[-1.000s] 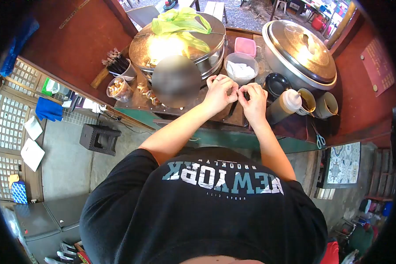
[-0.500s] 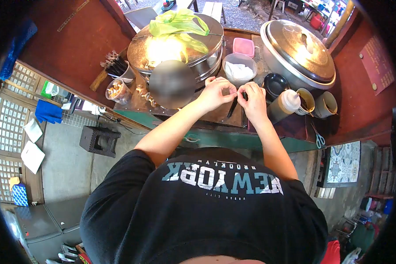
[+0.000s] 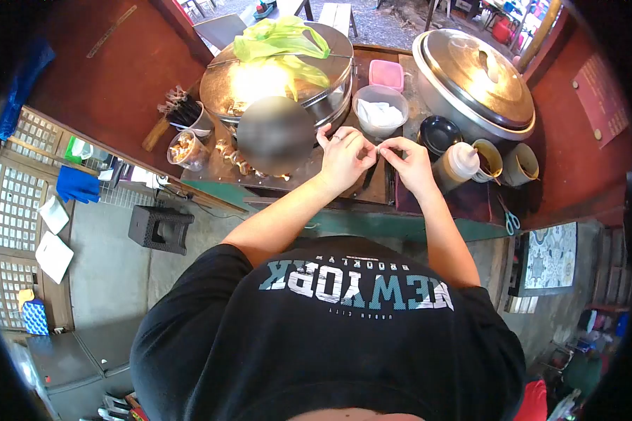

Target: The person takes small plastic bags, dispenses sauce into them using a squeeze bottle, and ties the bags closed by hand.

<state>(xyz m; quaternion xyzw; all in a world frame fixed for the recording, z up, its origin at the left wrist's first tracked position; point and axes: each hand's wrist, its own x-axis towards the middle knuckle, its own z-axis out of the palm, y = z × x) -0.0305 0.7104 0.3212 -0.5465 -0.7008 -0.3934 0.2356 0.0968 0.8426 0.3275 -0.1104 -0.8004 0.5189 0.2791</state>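
Head camera shows me the left hand (image 3: 347,156) and the right hand (image 3: 410,163), fingertips pinched close together; what they hold, I cannot tell. Plastic tub (image 3: 381,130) stands just beyond, squeeze bottle (image 3: 453,170) beside the right hand.

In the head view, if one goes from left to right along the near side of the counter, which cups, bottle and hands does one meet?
Clear cup of brownish pieces → left hand → right hand → squeeze bottle → sauce cup → grey cup.
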